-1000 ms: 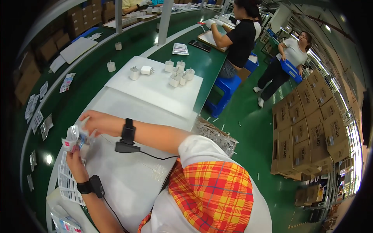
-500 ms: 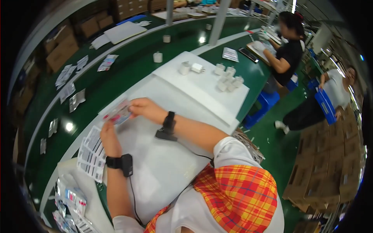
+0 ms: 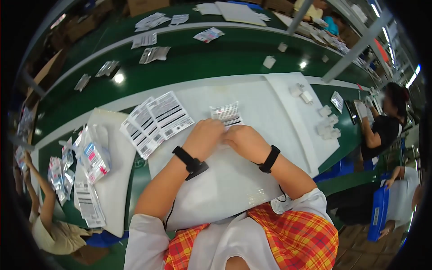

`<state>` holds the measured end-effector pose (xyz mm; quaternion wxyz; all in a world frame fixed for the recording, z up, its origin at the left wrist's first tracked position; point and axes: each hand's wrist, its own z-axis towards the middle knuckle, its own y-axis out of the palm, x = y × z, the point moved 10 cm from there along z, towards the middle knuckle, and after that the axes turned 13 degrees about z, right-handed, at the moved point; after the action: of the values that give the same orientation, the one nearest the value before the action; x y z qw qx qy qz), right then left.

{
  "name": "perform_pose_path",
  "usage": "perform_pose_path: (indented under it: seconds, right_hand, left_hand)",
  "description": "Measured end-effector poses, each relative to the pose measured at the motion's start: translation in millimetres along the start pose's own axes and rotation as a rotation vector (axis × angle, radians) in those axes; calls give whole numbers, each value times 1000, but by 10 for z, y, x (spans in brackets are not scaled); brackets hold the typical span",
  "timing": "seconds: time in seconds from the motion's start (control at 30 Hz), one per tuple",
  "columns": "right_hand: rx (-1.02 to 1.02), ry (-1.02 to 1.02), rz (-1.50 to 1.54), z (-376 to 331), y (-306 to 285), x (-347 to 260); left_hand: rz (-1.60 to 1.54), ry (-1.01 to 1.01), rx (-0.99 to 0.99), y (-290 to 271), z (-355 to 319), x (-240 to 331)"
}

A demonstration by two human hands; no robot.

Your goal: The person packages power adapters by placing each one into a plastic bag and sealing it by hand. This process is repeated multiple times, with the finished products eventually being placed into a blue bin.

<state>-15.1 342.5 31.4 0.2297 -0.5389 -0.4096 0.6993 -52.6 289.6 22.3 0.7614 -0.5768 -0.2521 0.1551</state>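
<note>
My left hand (image 3: 208, 137) and my right hand (image 3: 246, 140) are close together over the white work mat. Their fingers are closed at the near edge of a small plastic packet (image 3: 228, 114), whose printed side with dark lines faces up. The fingertips and the packet's near end are partly hidden by the hands. Left of my left hand, several white printed label sheets (image 3: 173, 115) lie fanned out and overlapping. Black straps with small devices sit on both wrists.
White plug adapters (image 3: 330, 127) stand on a folded foam sheet (image 3: 288, 105) at the right. Filled packets (image 3: 95, 157) lie on padding at the left. More packets (image 3: 155, 54) and adapters (image 3: 269, 62) rest on the green belt beyond. Co-workers (image 3: 382, 123) are on both sides.
The view has swung to the left. My hands have come closer together, and the packet, earlier raised with its pink and blue side showing, now lies low with its printed side up.
</note>
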Motion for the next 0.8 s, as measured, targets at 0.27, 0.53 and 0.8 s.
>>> perform_pose_path:
  seconds: [0.27,0.53,0.8]
  right_hand:
    - [79,3,145,-19,-38,-10]
    - [34,36,112,-43,129,37]
    - [-63,-72,-58,-89,199,-25]
  left_hand:
    - [-240,23,78,58,-74,-66]
    - [-253,29,79,55,-110,-52]
    - [-211,-5,-4,110,-91,-14]
